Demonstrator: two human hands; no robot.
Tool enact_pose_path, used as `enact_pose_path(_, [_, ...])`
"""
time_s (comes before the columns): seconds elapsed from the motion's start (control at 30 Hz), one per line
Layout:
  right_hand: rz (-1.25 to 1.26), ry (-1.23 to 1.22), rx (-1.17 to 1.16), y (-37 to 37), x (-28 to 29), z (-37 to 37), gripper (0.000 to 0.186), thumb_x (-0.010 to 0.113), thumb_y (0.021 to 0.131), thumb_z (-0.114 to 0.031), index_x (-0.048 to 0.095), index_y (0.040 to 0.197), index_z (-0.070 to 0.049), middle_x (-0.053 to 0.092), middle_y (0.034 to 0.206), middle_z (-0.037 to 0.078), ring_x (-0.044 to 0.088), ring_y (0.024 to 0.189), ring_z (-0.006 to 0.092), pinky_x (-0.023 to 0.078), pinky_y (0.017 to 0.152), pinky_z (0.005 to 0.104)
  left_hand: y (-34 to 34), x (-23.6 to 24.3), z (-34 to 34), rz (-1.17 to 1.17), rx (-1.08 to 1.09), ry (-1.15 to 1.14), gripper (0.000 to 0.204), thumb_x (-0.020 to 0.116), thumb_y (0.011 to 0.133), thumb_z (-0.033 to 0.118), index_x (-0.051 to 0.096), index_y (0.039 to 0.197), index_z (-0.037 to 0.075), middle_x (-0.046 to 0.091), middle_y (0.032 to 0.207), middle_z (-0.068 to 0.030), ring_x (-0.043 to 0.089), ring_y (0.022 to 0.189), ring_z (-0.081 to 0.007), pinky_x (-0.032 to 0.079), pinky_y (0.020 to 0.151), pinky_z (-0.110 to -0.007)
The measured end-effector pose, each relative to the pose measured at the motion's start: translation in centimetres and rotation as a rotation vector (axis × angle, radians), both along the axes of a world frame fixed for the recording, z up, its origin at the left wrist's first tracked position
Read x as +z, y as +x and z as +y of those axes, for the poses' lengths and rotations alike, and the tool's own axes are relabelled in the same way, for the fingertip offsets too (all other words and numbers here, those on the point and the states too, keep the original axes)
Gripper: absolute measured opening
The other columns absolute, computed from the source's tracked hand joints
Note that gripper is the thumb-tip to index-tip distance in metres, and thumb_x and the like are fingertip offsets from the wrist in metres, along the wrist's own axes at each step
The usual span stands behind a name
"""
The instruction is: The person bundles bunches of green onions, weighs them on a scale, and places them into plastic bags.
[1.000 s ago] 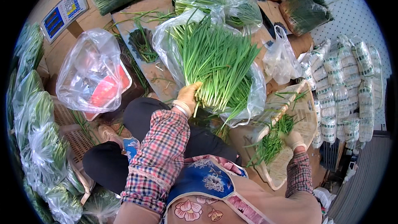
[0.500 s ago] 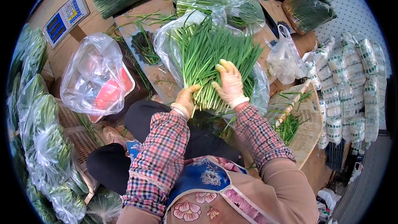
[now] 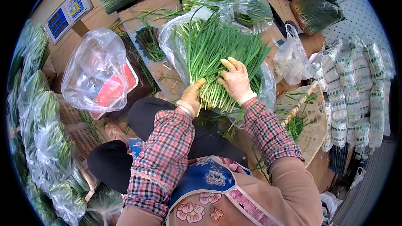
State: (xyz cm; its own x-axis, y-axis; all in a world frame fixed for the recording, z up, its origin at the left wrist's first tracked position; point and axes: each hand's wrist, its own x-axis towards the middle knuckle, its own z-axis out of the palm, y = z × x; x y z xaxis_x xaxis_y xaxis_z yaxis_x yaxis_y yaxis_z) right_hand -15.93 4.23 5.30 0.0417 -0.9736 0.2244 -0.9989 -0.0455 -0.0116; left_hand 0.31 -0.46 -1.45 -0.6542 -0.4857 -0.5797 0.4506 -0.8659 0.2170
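Bundle of long, thin, flat green stalks with pale lower ends (image 3: 228, 48): judged light, limp at the tips, firmer at the base, easily bruised and likely to slip apart. Best hold: around the pale ends. The left hand in its yellowish glove (image 3: 191, 97) grips there. The right hand in its pale-cream glove (image 3: 237, 81) lies over the stems, fingers curved; whether it pinches any cannot be determined. Location: on an opened clear plastic bag (image 3: 169, 37). Appearance: vivid green, tips fanned, ends uneven.

We can read no lettering: the scale panel (image 3: 69, 14) at upper left (blue and white) and the white packages (image 3: 353, 90) at right bear only blurred marks.
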Motion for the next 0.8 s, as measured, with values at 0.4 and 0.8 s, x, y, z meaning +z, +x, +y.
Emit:
enact_pose_path(0.4, [-0.424,0.0,0.075,-1.3,7.2,1.6,0.01,0.069,0.074,-0.012,0.062,0.08,-0.007,0.065,0.097,0.005,0.058,0.095,0.0235,0.044,0.083,0.0336,-0.1,0.1,0.1,-0.081,-0.05,-0.006,0.024,0.061,0.084,0.019,0.058,0.103,0.005,0.064,0.095,-0.0115,0.064,0.081,-0.0261,0.055,0.067,-0.046])
enact_pose_path(0.8, [-1.063,-0.147,-0.063,-1.5,16.1,0.9,0.014,0.06,0.083,-0.01,0.065,0.094,-0.001,0.067,0.093,0.009,0.061,0.087,0.016,0.047,0.08,0.0286,0.5,-0.7,-0.2,-0.113,-0.044,-0.08,0.026,0.065,0.083,0.021,0.059,0.103,0.006,0.063,0.097,-0.0093,0.062,0.081,-0.0246,0.054,0.063,-0.045])
